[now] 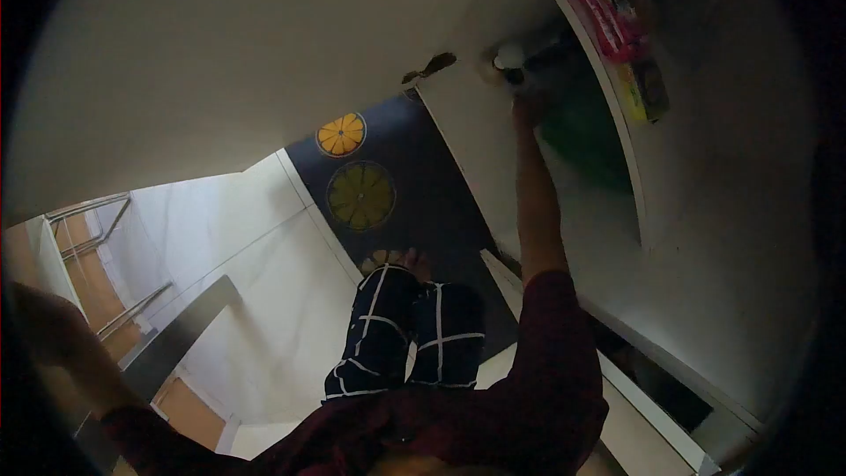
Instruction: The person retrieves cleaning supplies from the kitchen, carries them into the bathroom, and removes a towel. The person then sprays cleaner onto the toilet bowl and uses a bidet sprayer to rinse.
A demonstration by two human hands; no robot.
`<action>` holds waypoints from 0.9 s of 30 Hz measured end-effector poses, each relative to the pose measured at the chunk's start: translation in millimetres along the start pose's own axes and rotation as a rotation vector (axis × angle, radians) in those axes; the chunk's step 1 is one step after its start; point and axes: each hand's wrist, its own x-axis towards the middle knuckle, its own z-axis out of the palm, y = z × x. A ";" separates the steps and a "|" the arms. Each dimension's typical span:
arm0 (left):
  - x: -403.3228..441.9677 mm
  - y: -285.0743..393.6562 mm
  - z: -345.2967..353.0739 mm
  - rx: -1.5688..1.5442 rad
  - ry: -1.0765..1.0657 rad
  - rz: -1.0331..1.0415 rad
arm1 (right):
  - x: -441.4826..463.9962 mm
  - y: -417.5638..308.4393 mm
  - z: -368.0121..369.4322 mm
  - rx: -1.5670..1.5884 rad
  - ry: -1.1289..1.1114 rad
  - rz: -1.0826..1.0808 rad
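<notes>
Just beyond the right hand (527, 109), perhaps a white-topped bottle (509, 58).

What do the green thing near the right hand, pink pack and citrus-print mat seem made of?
Green thing: perhaps plastic, finish unclear; only dim, uneven colour shows. Pink pack: probably printed plastic film, semi-glossy, with rounded edges. Citrus-print mat: possibly vinyl or cloth, matte; it lies flat without glare.

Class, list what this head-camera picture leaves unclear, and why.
All in the head view:
Right hand: shadow hides whether it grips anything.
Left hand: the dark left rim obscures its hold, if any.
Green thing: too dim to identify.
Pink packet: lettering too blurred to read.
</notes>
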 end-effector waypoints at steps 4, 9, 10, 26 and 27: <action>-12.3 -16.8 -10.5 0.029 0.035 0.024 | -78.6 -28.9 -43.1 -0.120 -0.114 0.221; 0.0 -30.8 -52.9 0.029 0.193 0.109 | -212.0 -50.3 -100.0 1.070 -0.555 0.651; -1.6 -29.7 -67.4 0.032 0.267 0.132 | -245.2 -70.4 -143.2 1.424 -0.657 0.882; -119.0 167.5 -242.2 -1.209 0.286 -0.708 | -498.4 30.4 -786.8 1.955 -0.143 0.752; -127.7 186.9 -251.8 -1.204 0.283 -0.738 | -505.5 71.8 -785.1 2.073 -0.024 0.630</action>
